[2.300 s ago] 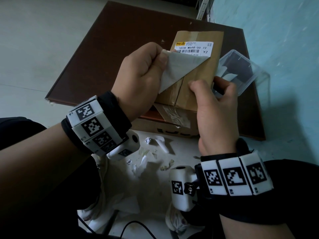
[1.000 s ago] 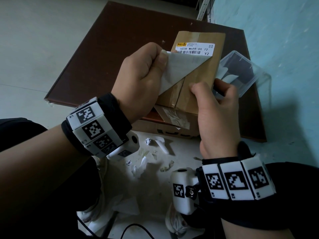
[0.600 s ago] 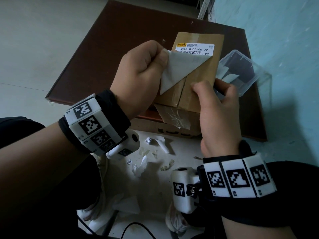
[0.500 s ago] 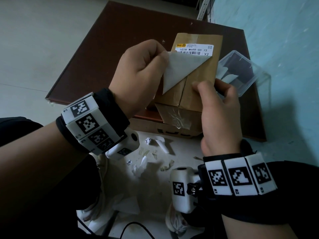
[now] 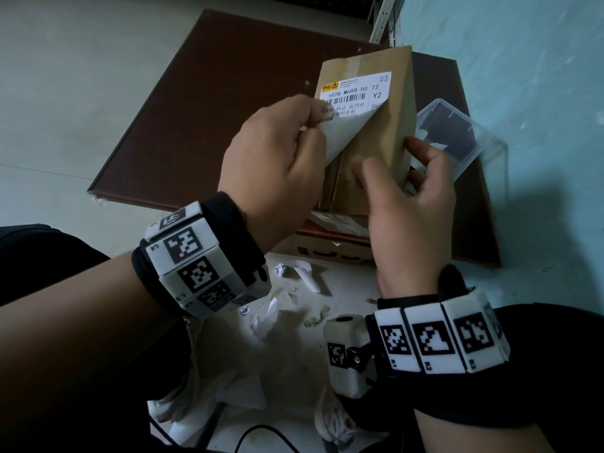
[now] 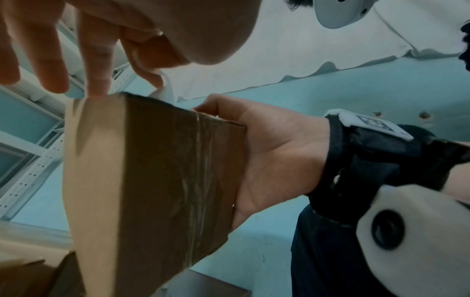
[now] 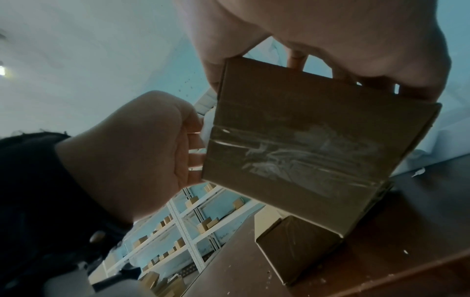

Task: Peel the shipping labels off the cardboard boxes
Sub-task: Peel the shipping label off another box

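I hold a tall brown cardboard box (image 5: 376,135) tilted up over a brown board. Its white shipping label (image 5: 356,93) sticks to the upper front face, and the lower left corner is peeled back into a white flap (image 5: 341,132). My left hand (image 5: 310,125) pinches that flap between thumb and fingers. My right hand (image 5: 402,191) grips the box's right side, thumb on the front face and fingers behind. In the wrist views the box's taped bottom (image 7: 318,150) shows, with the right palm (image 6: 274,150) against it.
A second, flatter cardboard box (image 5: 327,253) lies under the held one on the brown board (image 5: 212,109). A clear plastic container (image 5: 457,132) sits to the right by the blue wall. Torn paper scraps (image 5: 294,289) litter the floor between my knees.
The box has tipped up toward me, and more printed lines of the label show. The flap in my left hand looks smaller. My right thumb has slid further onto the front face.
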`<state>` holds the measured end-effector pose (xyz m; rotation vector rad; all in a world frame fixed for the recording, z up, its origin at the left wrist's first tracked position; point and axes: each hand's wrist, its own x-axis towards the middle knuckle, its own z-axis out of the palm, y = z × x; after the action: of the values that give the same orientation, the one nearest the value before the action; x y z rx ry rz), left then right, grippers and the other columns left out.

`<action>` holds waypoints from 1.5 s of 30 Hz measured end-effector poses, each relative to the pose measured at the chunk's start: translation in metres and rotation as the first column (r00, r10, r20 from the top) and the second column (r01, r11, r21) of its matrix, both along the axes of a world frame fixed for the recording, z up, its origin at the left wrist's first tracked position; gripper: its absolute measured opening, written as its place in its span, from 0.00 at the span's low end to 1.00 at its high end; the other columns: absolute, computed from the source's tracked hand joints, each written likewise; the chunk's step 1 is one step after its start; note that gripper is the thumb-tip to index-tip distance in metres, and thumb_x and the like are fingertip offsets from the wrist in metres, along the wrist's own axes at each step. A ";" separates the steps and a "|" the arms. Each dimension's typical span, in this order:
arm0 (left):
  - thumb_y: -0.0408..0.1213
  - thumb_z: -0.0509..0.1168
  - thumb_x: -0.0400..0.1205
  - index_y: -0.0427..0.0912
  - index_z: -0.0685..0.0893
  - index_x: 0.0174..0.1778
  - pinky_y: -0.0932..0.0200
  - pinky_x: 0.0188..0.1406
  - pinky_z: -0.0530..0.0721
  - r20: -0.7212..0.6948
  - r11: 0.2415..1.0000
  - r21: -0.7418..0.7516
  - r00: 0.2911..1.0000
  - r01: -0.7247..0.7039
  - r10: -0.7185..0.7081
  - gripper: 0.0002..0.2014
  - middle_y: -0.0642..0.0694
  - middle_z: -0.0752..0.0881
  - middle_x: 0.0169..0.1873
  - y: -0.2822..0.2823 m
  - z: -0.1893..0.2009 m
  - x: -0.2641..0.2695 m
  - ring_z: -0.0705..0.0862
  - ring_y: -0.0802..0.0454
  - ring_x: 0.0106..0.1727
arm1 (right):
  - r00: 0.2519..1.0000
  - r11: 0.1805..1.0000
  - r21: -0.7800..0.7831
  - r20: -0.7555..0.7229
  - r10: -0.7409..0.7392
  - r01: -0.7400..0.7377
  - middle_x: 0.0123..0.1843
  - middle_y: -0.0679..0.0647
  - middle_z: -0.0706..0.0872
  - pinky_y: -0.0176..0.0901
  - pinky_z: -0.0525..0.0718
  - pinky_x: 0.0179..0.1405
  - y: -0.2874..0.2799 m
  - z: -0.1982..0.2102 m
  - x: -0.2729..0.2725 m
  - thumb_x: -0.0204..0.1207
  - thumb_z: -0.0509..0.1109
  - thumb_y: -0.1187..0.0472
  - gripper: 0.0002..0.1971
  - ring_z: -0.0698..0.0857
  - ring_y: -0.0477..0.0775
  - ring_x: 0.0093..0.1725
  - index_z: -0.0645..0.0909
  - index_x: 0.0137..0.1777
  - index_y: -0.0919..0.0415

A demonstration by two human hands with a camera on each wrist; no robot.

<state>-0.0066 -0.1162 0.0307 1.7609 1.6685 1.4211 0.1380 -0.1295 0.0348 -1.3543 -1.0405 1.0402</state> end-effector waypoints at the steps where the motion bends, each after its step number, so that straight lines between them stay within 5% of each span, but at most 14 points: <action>1: 0.41 0.51 0.80 0.40 0.87 0.52 0.41 0.43 0.85 0.014 1.000 -0.001 1.000 -0.001 0.001 0.19 0.49 0.89 0.53 0.000 0.000 0.000 0.85 0.46 0.52 | 1.000 1.000 0.009 0.013 0.006 -0.006 0.58 0.37 0.83 0.22 0.84 0.40 0.000 0.000 0.000 0.79 0.83 0.58 0.30 0.85 0.20 0.47 0.77 0.78 0.50; 3: 0.45 0.49 0.80 0.38 0.85 0.47 0.39 0.40 0.82 0.008 1.000 -0.022 1.000 0.001 0.000 0.21 0.45 0.88 0.48 0.000 0.003 0.000 0.84 0.45 0.48 | 0.998 0.999 0.025 0.063 0.022 -0.024 0.61 0.37 0.81 0.20 0.83 0.41 -0.001 0.000 0.001 0.78 0.83 0.58 0.32 0.83 0.19 0.50 0.75 0.80 0.50; 5: 0.55 0.46 0.84 0.40 0.83 0.42 0.43 0.36 0.79 -0.077 0.998 -0.058 0.997 -0.010 0.006 0.26 0.46 0.85 0.43 0.001 0.004 0.001 0.82 0.47 0.43 | 0.991 0.999 0.036 0.133 0.021 -0.026 0.68 0.43 0.82 0.22 0.85 0.45 -0.002 -0.002 0.001 0.77 0.84 0.56 0.33 0.85 0.29 0.59 0.75 0.80 0.50; 8: 0.66 0.50 0.86 0.40 0.80 0.34 0.48 0.35 0.80 -0.229 0.998 -0.065 0.974 -0.022 0.006 0.33 0.50 0.84 0.46 0.003 0.002 0.000 0.82 0.52 0.43 | 0.972 0.999 0.052 0.235 -0.005 -0.008 0.73 0.45 0.82 0.41 0.92 0.59 -0.004 -0.004 -0.002 0.72 0.85 0.47 0.36 0.86 0.43 0.67 0.76 0.78 0.46; 10: 0.65 0.55 0.86 0.39 0.80 0.34 0.45 0.36 0.83 -0.258 0.999 -0.047 0.966 0.009 -0.021 0.32 0.49 0.84 0.53 0.005 -0.001 -0.001 0.83 0.51 0.47 | 0.966 0.999 0.054 0.260 -0.012 -0.002 0.73 0.44 0.83 0.49 0.93 0.60 -0.006 -0.004 -0.004 0.67 0.82 0.42 0.37 0.86 0.45 0.67 0.76 0.77 0.45; 16: 0.55 0.60 0.87 0.36 0.84 0.40 0.45 0.50 0.85 -0.238 0.995 -0.003 0.966 0.100 -0.098 0.24 0.44 0.86 0.55 0.011 0.000 -0.010 0.84 0.48 0.55 | 0.963 0.999 0.042 0.268 -0.020 0.009 0.73 0.44 0.82 0.54 0.93 0.61 -0.005 -0.004 -0.003 0.65 0.80 0.42 0.40 0.87 0.47 0.66 0.74 0.79 0.45; 20: 0.44 0.63 0.89 0.37 0.87 0.46 0.48 0.56 0.84 -0.185 0.990 -0.018 0.972 0.143 -0.144 0.15 0.40 0.89 0.57 0.013 0.000 -0.010 0.85 0.46 0.62 | 0.968 0.999 0.047 0.250 -0.026 0.014 0.76 0.46 0.81 0.49 0.92 0.62 -0.007 -0.005 -0.004 0.67 0.81 0.45 0.43 0.86 0.49 0.69 0.70 0.83 0.47; 24: 0.48 0.65 0.88 0.41 0.88 0.47 0.38 0.54 0.86 -0.058 0.992 -0.068 0.993 0.102 -0.106 0.14 0.38 0.91 0.51 0.012 -0.004 -0.009 0.88 0.44 0.57 | 0.984 0.999 0.048 0.177 -0.013 0.004 0.77 0.50 0.79 0.34 0.91 0.55 -0.005 -0.008 0.000 0.74 0.85 0.54 0.42 0.86 0.47 0.67 0.68 0.85 0.49; 27: 0.48 0.66 0.88 0.44 0.86 0.39 0.40 0.55 0.88 -0.005 0.991 -0.063 0.993 0.119 -0.120 0.15 0.59 0.89 0.35 0.011 -0.001 -0.008 0.90 0.48 0.58 | 0.989 0.999 0.043 0.145 -0.006 -0.001 0.76 0.48 0.80 0.25 0.88 0.48 -0.003 -0.007 0.003 0.75 0.84 0.55 0.42 0.86 0.42 0.64 0.68 0.87 0.48; 31: 0.48 0.66 0.88 0.60 0.72 0.30 0.39 0.51 0.88 -0.049 0.996 -0.042 0.996 0.075 -0.077 0.19 0.70 0.78 0.24 0.011 0.001 -0.004 0.77 0.62 0.28 | 0.984 0.999 0.046 0.174 0.021 -0.029 0.74 0.44 0.83 0.28 0.89 0.53 -0.001 -0.008 0.004 0.77 0.83 0.51 0.38 0.86 0.37 0.64 0.73 0.86 0.46; 35: 0.50 0.66 0.88 0.55 0.73 0.29 0.51 0.30 0.78 -0.108 0.998 -0.028 0.993 0.051 -0.054 0.20 0.61 0.73 0.21 0.011 0.001 -0.003 0.70 0.60 0.25 | 0.994 0.999 0.036 0.110 0.019 -0.023 0.64 0.35 0.84 0.20 0.84 0.49 0.000 -0.010 0.005 0.79 0.84 0.46 0.34 0.85 0.23 0.57 0.76 0.83 0.45; 38: 0.49 0.65 0.88 0.43 0.82 0.35 0.65 0.29 0.68 -0.157 0.997 -0.014 0.985 0.071 -0.072 0.18 0.62 0.74 0.25 0.009 -0.001 -0.002 0.73 0.62 0.26 | 0.997 0.999 0.036 0.071 0.007 -0.010 0.63 0.33 0.84 0.20 0.85 0.50 0.001 -0.011 0.005 0.78 0.83 0.42 0.36 0.85 0.21 0.56 0.76 0.84 0.46; 45: 0.48 0.64 0.89 0.43 0.79 0.36 0.60 0.28 0.69 -0.186 0.996 -0.005 0.979 0.089 -0.088 0.18 0.60 0.74 0.27 0.008 -0.002 -0.002 0.79 0.64 0.30 | 1.000 1.000 0.027 0.030 -0.001 0.001 0.58 0.33 0.84 0.19 0.84 0.43 0.001 -0.012 0.008 0.80 0.83 0.47 0.34 0.85 0.19 0.49 0.76 0.83 0.49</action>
<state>-0.0083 -0.1081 0.0291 1.9977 1.6543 1.2544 0.1457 -0.1286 0.0230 -1.3520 -1.0720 1.0047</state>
